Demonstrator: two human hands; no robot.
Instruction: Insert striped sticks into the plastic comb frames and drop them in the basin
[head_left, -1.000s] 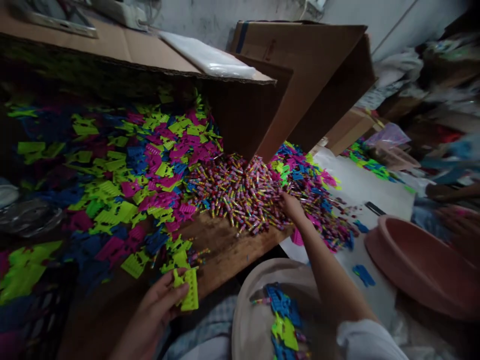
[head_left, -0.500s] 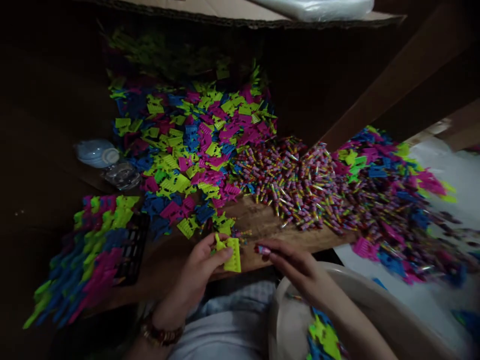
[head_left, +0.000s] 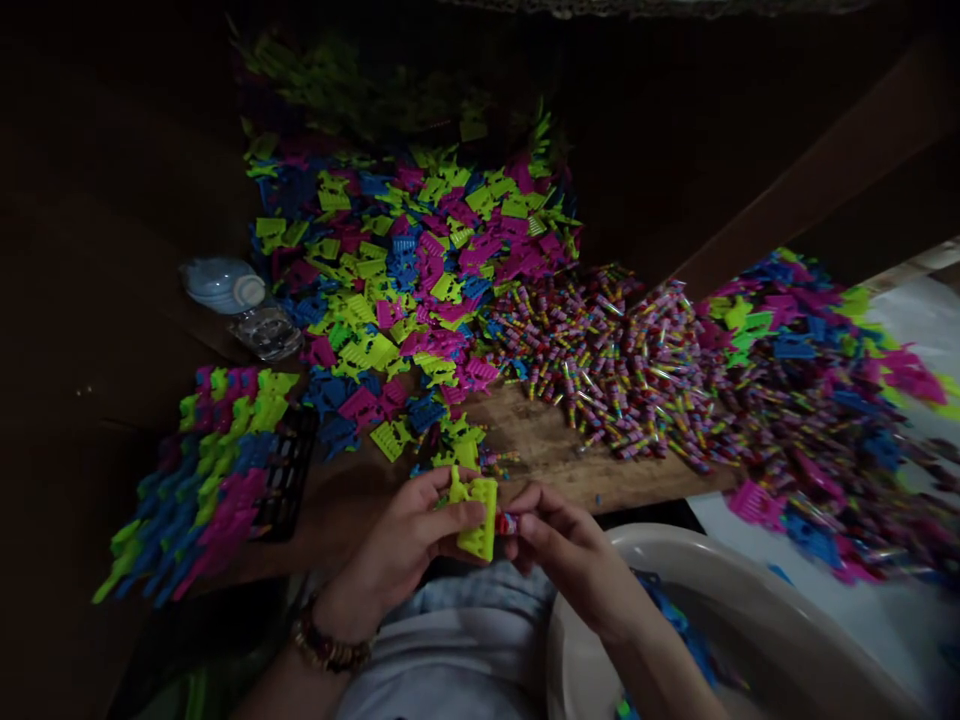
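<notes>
My left hand (head_left: 409,535) is closed around a lime-green plastic comb-shaped piece (head_left: 477,515), held just above the wooden board's near edge. My right hand (head_left: 559,545) pinches a small striped candy stick (head_left: 508,522) with its tip against the green piece's right side. Beyond my hands lies a heap of candy sticks (head_left: 607,360) and a wide pile of green, pink and blue plastic pieces (head_left: 405,270).
A stacked row of plastic pieces (head_left: 217,470) lies at the left on a dark tray. A pale blue lidded object (head_left: 221,285) sits further left. A white basin (head_left: 750,610) is at lower right. More pieces (head_left: 817,370) spread to the right on white sheeting.
My right hand came back from the candy heap with one stick and has met the green piece in my left hand. The view has tilted down and closer.
</notes>
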